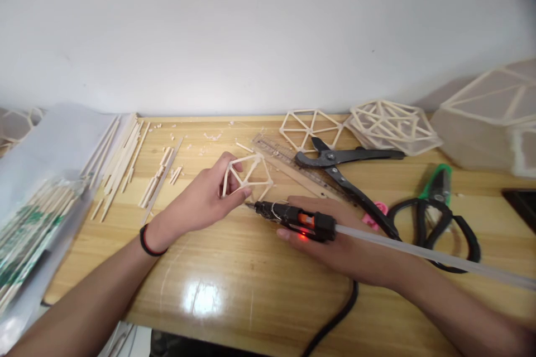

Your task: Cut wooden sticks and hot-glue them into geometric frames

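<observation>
My left hand grips a small frame of pale wooden sticks, joined in triangles, with fingers and thumb at its left side. A black hot glue gun rests in my right hand; its red light glows. The nozzle points left and sits close to the lower joint of the stick frame; whether they touch I cannot tell. From the rear of the gun a long translucent glue stick runs off to the right. A black cord hangs below. The gun hides part of my right fingers.
Loose sticks and short cut pieces lie left, beside a bag of sticks. Behind my hands are a clear ruler, black pliers and finished stick frames. Green-and-black scissors lie right.
</observation>
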`<state>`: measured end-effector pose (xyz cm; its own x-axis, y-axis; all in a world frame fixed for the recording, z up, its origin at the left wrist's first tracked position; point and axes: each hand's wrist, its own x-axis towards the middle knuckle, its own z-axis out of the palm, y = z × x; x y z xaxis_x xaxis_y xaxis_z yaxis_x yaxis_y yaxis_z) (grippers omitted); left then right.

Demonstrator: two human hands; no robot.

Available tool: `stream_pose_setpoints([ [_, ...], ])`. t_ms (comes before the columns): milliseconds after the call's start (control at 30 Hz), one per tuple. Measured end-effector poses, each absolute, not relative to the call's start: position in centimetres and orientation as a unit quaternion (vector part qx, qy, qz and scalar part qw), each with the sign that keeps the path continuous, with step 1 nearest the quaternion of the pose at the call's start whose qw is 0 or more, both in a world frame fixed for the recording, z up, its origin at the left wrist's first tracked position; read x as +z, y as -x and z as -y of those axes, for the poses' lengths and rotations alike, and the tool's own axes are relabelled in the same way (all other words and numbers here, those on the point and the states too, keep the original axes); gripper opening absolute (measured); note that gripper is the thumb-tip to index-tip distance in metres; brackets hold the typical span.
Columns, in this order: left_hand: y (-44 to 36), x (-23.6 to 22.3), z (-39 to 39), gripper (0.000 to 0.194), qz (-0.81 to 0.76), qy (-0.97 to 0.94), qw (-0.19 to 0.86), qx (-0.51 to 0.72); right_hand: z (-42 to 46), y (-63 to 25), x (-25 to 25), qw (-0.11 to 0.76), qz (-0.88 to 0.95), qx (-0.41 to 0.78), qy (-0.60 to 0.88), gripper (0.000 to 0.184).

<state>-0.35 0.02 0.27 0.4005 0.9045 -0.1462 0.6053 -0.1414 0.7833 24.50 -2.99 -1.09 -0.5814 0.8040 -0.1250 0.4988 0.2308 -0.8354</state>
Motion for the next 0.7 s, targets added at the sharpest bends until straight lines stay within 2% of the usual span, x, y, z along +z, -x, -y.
stream_pose_setpoints([
  [700, 0.41, 0.33, 0.00, 0.025, -0.509, -0.729, 0.418, 0.189, 3.13, -24.57, -1.51, 0.175, 0.764, 0.453, 0.425, 0.024],
])
